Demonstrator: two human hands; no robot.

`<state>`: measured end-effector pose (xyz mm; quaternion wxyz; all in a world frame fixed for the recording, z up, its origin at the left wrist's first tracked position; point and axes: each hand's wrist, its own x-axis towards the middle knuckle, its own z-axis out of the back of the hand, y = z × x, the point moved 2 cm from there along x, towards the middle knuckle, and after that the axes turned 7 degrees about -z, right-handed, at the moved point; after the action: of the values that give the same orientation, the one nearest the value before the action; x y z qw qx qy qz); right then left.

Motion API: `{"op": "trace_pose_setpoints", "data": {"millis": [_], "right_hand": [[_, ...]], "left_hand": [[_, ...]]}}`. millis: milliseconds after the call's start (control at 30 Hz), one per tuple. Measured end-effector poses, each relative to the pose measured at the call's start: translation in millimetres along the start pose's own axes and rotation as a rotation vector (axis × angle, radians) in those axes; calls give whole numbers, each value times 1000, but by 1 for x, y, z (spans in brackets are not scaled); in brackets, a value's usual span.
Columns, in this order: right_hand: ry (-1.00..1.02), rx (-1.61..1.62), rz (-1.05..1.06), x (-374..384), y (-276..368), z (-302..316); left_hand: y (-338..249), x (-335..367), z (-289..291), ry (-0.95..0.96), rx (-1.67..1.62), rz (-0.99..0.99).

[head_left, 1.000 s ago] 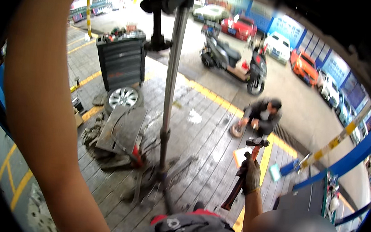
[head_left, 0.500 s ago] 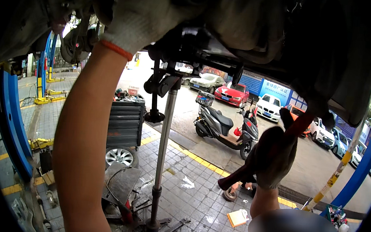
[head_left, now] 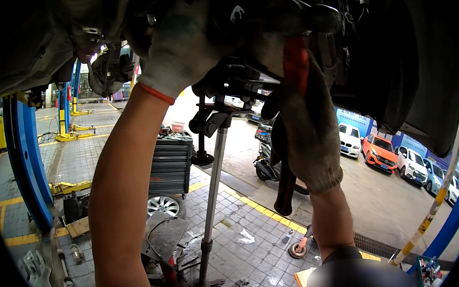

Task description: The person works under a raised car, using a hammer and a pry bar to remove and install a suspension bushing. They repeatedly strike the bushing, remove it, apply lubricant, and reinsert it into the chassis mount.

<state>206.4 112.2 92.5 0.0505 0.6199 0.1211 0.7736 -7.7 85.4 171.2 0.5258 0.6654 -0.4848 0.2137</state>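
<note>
A hammer (head_left: 296, 68) with a red and dark handle is gripped by my gloved right hand (head_left: 311, 128). Its metal head (head_left: 304, 17) is raised to the underside of a lifted vehicle (head_left: 27, 46), close to a dark round part with a light centre (head_left: 237, 14). My left hand (head_left: 186, 48), in a pale work glove with an orange cuff, reaches up beside that round part. Its fingers are lost in shadow, so their grip does not show. Below the vehicle stands an upright metal jack pole (head_left: 216, 180).
A black tool chest (head_left: 171, 166) and a wheel (head_left: 164, 206) stand left of the pole. Blue lift posts (head_left: 26, 154) rise at both sides. A co-worker's hand (head_left: 303, 243) touches a ring-shaped part (head_left: 297, 250) on the floor. Outside are a scooter (head_left: 266, 160) and parked cars (head_left: 382, 151).
My right hand has swung the hammer up and left, bringing its head beside the round part. My left hand stays up at the vehicle. The whole view has shifted slightly.
</note>
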Motion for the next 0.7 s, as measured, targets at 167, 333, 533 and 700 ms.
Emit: {"op": "trace_pose_setpoints", "data": {"millis": [167, 333, 533, 700], "right_hand": [[-8, -159, -26, 4, -5, -8], [16, -32, -112, 6, 0, -4], [-29, 14, -76, 6, -4, -9], [6, 2, -157, 6, 5, -12]], "left_hand": [[6, -2, 3, 32, -68, 19], [-1, -1, 6, 122, -263, 120], [-35, -35, 23, -139, -380, 389], [-28, -36, 18, -64, -351, 350]]}}
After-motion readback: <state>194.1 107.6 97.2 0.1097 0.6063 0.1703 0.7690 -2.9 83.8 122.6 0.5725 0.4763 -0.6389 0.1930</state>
